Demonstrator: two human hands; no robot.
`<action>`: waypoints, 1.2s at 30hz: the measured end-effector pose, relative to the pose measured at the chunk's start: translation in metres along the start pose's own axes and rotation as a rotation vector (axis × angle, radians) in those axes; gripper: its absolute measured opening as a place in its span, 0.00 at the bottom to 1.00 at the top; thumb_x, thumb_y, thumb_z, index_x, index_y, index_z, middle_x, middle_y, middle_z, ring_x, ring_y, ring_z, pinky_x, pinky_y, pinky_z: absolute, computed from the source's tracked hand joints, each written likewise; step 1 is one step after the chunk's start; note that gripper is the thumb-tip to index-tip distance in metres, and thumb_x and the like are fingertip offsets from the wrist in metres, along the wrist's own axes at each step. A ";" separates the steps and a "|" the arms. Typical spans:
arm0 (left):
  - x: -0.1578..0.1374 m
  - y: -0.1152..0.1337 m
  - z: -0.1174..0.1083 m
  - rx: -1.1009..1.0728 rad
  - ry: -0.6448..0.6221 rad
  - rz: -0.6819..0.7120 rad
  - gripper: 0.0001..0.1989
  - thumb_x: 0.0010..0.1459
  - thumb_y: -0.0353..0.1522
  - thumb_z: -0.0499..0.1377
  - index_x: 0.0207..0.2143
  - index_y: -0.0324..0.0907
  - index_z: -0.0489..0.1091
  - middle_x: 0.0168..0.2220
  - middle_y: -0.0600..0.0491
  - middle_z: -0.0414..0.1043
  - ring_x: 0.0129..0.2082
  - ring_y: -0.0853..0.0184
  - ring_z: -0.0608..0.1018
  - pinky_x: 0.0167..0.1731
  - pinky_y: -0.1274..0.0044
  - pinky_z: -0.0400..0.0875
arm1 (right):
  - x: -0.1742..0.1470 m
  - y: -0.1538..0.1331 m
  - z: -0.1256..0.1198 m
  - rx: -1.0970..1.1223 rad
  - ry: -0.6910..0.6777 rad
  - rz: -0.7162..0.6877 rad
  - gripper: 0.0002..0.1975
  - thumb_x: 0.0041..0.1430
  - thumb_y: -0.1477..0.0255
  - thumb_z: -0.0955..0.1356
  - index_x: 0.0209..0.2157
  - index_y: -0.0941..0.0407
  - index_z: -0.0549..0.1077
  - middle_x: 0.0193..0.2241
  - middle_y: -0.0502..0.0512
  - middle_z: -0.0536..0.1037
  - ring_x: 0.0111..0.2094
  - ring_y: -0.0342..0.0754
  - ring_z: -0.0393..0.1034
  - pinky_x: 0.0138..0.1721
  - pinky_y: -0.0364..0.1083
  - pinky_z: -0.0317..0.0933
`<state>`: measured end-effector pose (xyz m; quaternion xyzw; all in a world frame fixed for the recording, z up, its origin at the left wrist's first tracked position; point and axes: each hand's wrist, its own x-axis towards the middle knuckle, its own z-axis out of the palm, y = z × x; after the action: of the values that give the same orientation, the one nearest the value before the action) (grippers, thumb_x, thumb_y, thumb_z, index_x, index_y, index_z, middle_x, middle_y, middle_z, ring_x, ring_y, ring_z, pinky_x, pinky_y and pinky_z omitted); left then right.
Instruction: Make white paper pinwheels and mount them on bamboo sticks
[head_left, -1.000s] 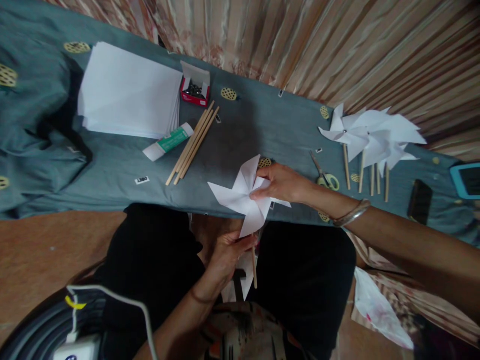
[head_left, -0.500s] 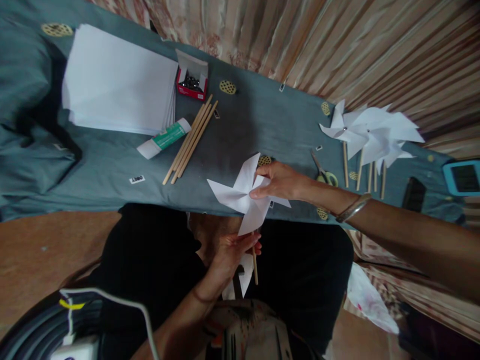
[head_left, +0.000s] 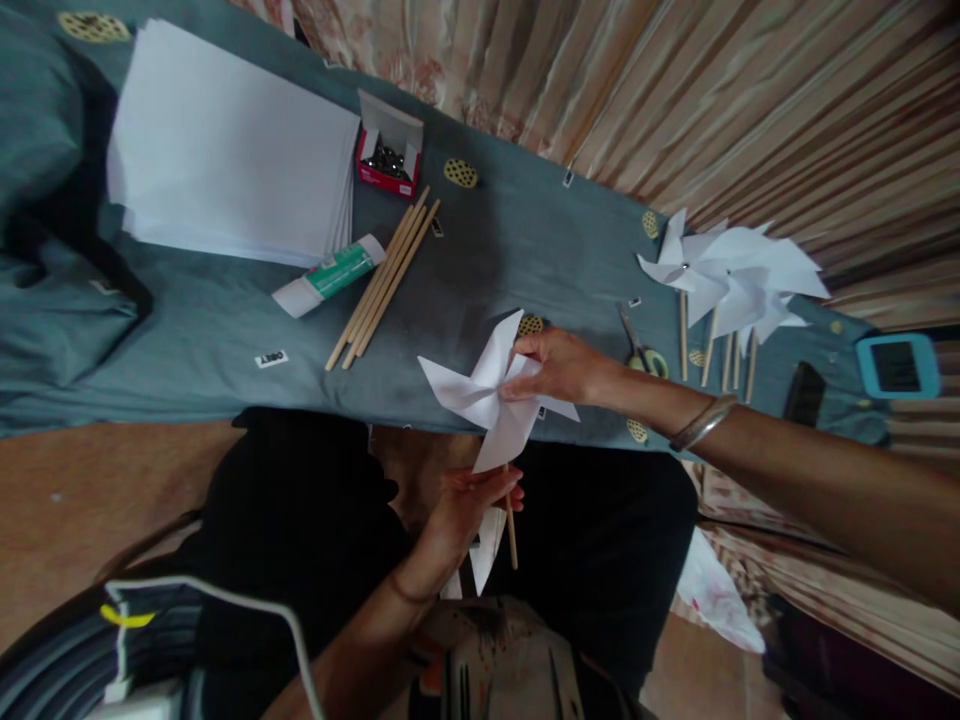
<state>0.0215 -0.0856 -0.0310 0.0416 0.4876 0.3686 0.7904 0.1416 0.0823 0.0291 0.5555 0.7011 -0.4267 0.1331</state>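
A white paper pinwheel (head_left: pixel 491 412) on a thin wooden stick (head_left: pixel 511 535) is held over the table's front edge, above my lap. Below its blades, my left hand (head_left: pixel 480 500) is closed around the stick. My right hand (head_left: pixel 559 368) pinches the pinwheel near its centre, thumb on the front of the paper; the other fingers are partly hidden behind a blade. Whether a pin sits at the centre is hidden from me.
Paper sheets (head_left: pixel 232 150), a red box of metal pins (head_left: pixel 388 160), a glue tube (head_left: pixel 330 275) and several wooden sticks (head_left: pixel 386 280) lie left. Scissors (head_left: pixel 643 355), finished pinwheels (head_left: pixel 735 275), a black phone (head_left: pixel 805 393) and a blue-framed device (head_left: pixel 898 366) lie right. A white cable (head_left: pixel 225 592) crosses lower left.
The view has shifted slightly, so the things on the right appear further left. Both hands keep the same hold on the pinwheel and its stick.
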 end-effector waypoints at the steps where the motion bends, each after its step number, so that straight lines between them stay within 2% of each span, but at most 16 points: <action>1: 0.000 0.000 0.000 -0.008 -0.007 -0.007 0.20 0.30 0.45 0.74 0.19 0.37 0.78 0.17 0.52 0.73 0.18 0.70 0.72 0.26 0.75 0.71 | 0.000 -0.001 0.000 0.001 -0.001 0.003 0.07 0.47 0.70 0.74 0.31 0.56 0.77 0.26 0.47 0.78 0.28 0.44 0.71 0.27 0.40 0.56; 12: 0.001 -0.001 -0.001 -0.071 -0.034 -0.055 0.16 0.34 0.41 0.73 0.19 0.37 0.77 0.17 0.52 0.73 0.19 0.70 0.74 0.26 0.76 0.71 | 0.001 -0.005 0.001 -0.027 -0.001 0.035 0.06 0.48 0.70 0.75 0.30 0.56 0.77 0.26 0.48 0.79 0.29 0.44 0.71 0.27 0.41 0.57; 19: 0.001 -0.001 0.001 -0.098 -0.032 -0.059 0.16 0.32 0.41 0.74 0.19 0.37 0.78 0.17 0.54 0.74 0.18 0.72 0.73 0.26 0.78 0.70 | 0.000 0.000 0.003 0.015 0.029 -0.007 0.07 0.46 0.69 0.75 0.29 0.56 0.76 0.26 0.48 0.78 0.28 0.44 0.70 0.27 0.41 0.56; 23: 0.000 -0.001 0.003 -0.117 -0.017 -0.053 0.19 0.29 0.41 0.76 0.22 0.37 0.79 0.19 0.53 0.75 0.19 0.72 0.74 0.25 0.78 0.70 | -0.001 0.009 0.004 0.143 0.031 -0.050 0.09 0.44 0.67 0.75 0.26 0.56 0.75 0.24 0.47 0.76 0.26 0.43 0.68 0.25 0.41 0.54; 30: -0.002 -0.005 0.003 -0.137 -0.004 -0.036 0.24 0.25 0.42 0.77 0.25 0.37 0.80 0.21 0.51 0.77 0.20 0.72 0.75 0.25 0.79 0.70 | -0.008 0.019 0.004 0.531 -0.046 -0.142 0.14 0.41 0.63 0.76 0.22 0.57 0.71 0.19 0.44 0.71 0.21 0.38 0.61 0.21 0.39 0.51; 33: -0.004 -0.007 0.001 -0.137 0.000 -0.054 0.23 0.27 0.42 0.77 0.27 0.38 0.81 0.23 0.51 0.79 0.22 0.71 0.77 0.27 0.79 0.72 | -0.010 0.023 0.008 0.666 -0.013 -0.160 0.14 0.42 0.63 0.76 0.26 0.57 0.74 0.22 0.46 0.75 0.22 0.39 0.64 0.22 0.39 0.54; 36: -0.008 -0.011 -0.001 -0.133 -0.006 -0.027 0.22 0.29 0.40 0.77 0.29 0.39 0.82 0.27 0.51 0.81 0.26 0.70 0.79 0.31 0.79 0.74 | -0.011 0.029 0.012 0.755 0.082 -0.108 0.16 0.41 0.63 0.77 0.31 0.57 0.75 0.24 0.48 0.78 0.23 0.41 0.68 0.23 0.40 0.58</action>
<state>0.0246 -0.0987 -0.0304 -0.0165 0.4599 0.3893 0.7979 0.1676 0.0665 0.0165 0.5441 0.5278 -0.6388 -0.1315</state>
